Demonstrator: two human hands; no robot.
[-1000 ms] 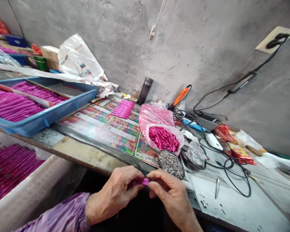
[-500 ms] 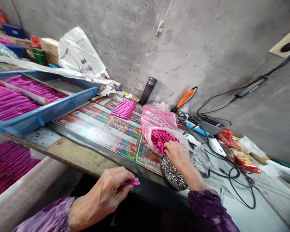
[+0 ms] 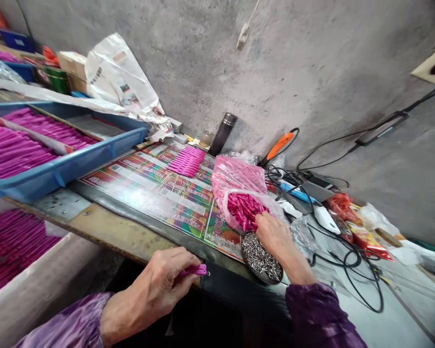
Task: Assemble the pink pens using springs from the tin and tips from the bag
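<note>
My left hand (image 3: 157,282), in front of the bench edge, pinches a small pink plastic handle (image 3: 197,270) with a tiny shiny bit at its tip. At the mouth of a pink plastic bag (image 3: 235,171), my right hand (image 3: 277,237) has its fingers drawn together beside loose pink plastic pieces (image 3: 244,208). Its fingertips are hard to see, so whatever they grip stays hidden. Just under that hand sits a round bowl of small metal pins (image 3: 259,261). A neat row of slim pink handles (image 3: 187,161) lies on the printed sheet (image 3: 148,193).
On the left, a blue tray (image 3: 105,150) holds pink handles in compartments. A black flask (image 3: 223,134) and an orange-handled tool (image 3: 280,146) stand by the wall. Black cables (image 3: 351,251), a white device (image 3: 326,220) and a snack packet (image 3: 368,240) crowd the right side.
My right hand has drawn slightly right, away from the pink pieces in the bag's mouth. My left hand keeps its pinch on the pink handle, nearly still. The view has shifted slightly.
</note>
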